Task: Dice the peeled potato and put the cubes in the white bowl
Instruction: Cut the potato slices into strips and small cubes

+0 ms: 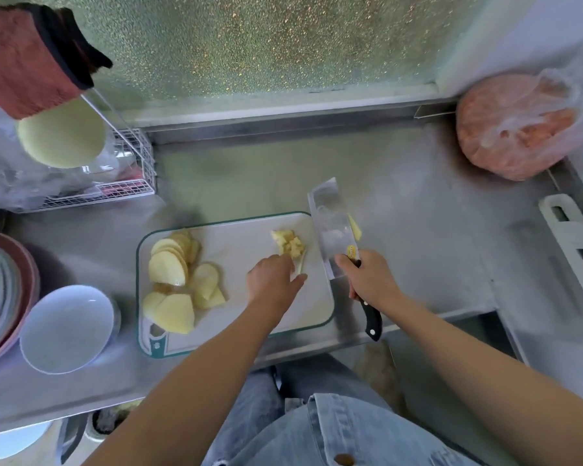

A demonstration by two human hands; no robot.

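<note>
Gripping the cleaver (334, 230) handle, right hand (367, 280) is curled tight; blade points away from the person, along the cutting board (243, 317) right edge. Left hand (273, 280) fingertips touch the potato cubes (290, 243) beside the blade, pinch unclear. Potato slices (179, 274) lie board-left, near the white bowl (68, 327)

On the counter (418, 230), dull grey steel: one cutting board (243, 264), white with a teal border; potato slices (169, 267), pale yellow; diced cubes (292, 245), the same yellow; one bowl (68, 327), plain white with a bluish cast; one cleaver (330, 230), silver blade with a small yellow label, black handle with pale rivets. Behind: window pane (266, 42), frosted green speckled gold; hanging cloth (24, 58), salmon pink with black trim; plastic bag (515, 126), clear over orange-pink contents; wire rack (135, 169), white. Jeans (317, 425), light blue denim.
</note>
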